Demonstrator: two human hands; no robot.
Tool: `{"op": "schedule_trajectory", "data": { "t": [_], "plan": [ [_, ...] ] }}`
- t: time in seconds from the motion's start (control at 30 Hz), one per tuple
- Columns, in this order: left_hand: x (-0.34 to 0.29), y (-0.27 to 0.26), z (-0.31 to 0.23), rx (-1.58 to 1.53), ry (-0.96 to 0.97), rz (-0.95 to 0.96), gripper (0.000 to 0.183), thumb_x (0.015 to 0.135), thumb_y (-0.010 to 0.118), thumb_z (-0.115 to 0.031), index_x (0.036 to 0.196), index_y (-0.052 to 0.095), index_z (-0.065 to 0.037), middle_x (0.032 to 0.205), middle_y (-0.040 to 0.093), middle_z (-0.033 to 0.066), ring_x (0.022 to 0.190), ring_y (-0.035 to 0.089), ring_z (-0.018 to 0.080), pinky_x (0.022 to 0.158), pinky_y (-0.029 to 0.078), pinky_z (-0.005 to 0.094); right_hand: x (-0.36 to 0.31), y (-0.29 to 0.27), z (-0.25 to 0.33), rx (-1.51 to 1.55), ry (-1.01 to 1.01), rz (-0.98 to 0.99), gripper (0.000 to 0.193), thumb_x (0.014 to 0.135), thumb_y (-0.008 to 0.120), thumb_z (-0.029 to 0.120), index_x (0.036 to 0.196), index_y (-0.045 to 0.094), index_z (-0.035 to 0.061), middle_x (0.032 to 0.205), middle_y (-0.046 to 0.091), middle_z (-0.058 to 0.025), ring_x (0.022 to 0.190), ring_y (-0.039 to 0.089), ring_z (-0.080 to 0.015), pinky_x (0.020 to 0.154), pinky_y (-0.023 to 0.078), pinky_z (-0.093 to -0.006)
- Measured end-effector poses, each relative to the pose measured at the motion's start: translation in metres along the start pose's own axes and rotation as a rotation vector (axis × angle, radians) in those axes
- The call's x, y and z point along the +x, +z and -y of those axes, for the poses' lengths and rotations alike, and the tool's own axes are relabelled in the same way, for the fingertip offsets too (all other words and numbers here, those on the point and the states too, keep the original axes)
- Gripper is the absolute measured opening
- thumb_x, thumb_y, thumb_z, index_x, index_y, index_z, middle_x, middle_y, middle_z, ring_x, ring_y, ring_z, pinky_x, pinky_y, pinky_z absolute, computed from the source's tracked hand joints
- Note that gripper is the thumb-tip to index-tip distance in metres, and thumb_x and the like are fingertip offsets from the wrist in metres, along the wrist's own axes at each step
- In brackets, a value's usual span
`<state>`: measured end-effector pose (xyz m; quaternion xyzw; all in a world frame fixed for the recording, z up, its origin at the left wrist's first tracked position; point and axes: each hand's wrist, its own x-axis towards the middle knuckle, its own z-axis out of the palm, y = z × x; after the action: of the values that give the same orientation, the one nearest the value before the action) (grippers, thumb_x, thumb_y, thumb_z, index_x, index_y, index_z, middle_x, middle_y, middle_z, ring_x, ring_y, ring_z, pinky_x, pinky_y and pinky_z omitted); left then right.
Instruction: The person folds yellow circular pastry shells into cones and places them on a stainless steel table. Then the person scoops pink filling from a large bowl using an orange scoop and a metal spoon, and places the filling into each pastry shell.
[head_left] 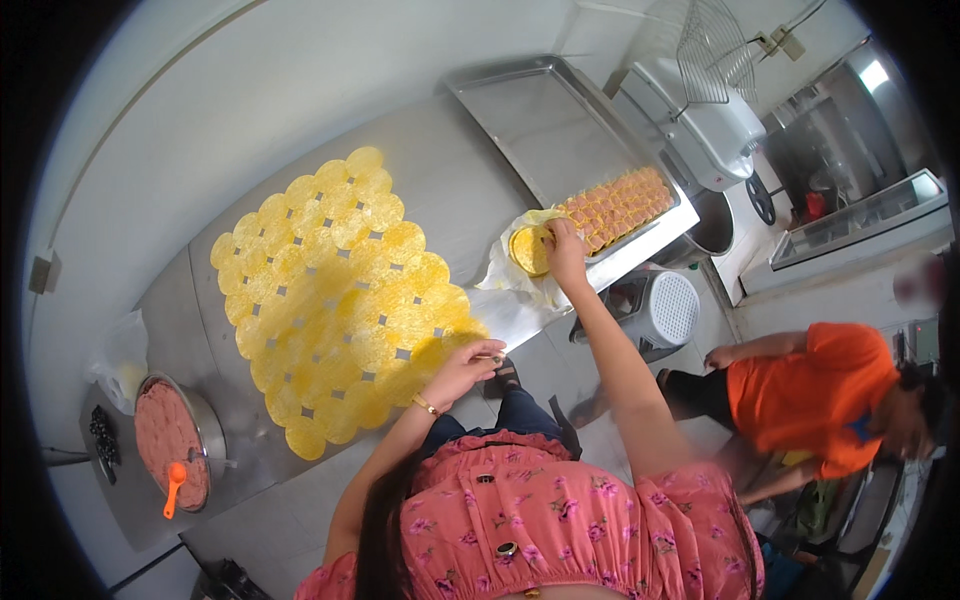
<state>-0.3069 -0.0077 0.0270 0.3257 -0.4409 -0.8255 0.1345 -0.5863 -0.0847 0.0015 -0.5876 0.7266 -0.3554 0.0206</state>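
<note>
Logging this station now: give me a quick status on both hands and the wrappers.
Left hand at edge of laid-out yellow wrappers, pinching something small. Right hand on wrapper stack beside tray of filled pieces. Nothing in the way.

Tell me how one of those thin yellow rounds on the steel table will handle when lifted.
The yellow rounds look very thin and flat, so probably floppy and light. They overlap neighbours, so lifting one may drag others. Likely easy to tear; the left hand rests at their edge.

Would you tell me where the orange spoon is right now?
In the head view, the orange spoon rests in the metal bowl of pink filling at lower left, beside the yellow wrappers.
</note>
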Motion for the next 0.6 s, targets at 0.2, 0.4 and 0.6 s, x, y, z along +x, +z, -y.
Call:
{"op": "schedule_trajectory", "data": {
  "t": [0.2, 0.4, 0.6],
  "plan": [
    [0.077, 0.035, 0.022, 0.059, 0.023, -0.106, 0.045, 0.086, 0.056, -0.006, 0.129, 0.044, -0.004, 0.116, 0.053, 0.0061, 0.107, 0.052, 0.0143, 0.088, 0.046, 0.0277, 0.013, -0.008, -0.003, 0.1, -0.175, 0.156, 0.024, 0.074, 0.055, -0.004, 0.098, 0.053, 0.001, 0.102, 0.055, -0.0186, 0.091, 0.055, -0.039, 0.076, 0.047, -0.0436],
    [0.117, 0.058, 0.028, 0.012, 0.122, -0.474, 0.055, 0.078, 0.062, -0.004, 0.129, 0.04, 0.0, 0.115, 0.055, 0.0117, 0.097, 0.056, 0.0151, 0.078, 0.047, 0.0276, 0.031, -0.046, -0.009, 0.076, -0.328, 0.073, 0.045, 0.071, 0.059, -0.003, 0.115, 0.051, 0.0045, 0.123, 0.046, -0.0159, 0.107, 0.047, -0.0352, 0.09, 0.041, -0.0448],
    [0.134, 0.077, 0.015, -0.131, 0.312, -0.74, 0.069, 0.076, 0.064, 0.005, 0.135, 0.032, -0.006, 0.118, 0.051, 0.0116, 0.099, 0.058, 0.0186, 0.079, 0.049, 0.0293, 0.081, -0.045, -0.025, 0.126, -0.271, 0.493, 0.054, 0.073, 0.062, 0.006, 0.126, 0.049, 0.0057, 0.118, 0.053, -0.0165, 0.104, 0.052, -0.0344, 0.088, 0.044, -0.0429]
  ]
}}
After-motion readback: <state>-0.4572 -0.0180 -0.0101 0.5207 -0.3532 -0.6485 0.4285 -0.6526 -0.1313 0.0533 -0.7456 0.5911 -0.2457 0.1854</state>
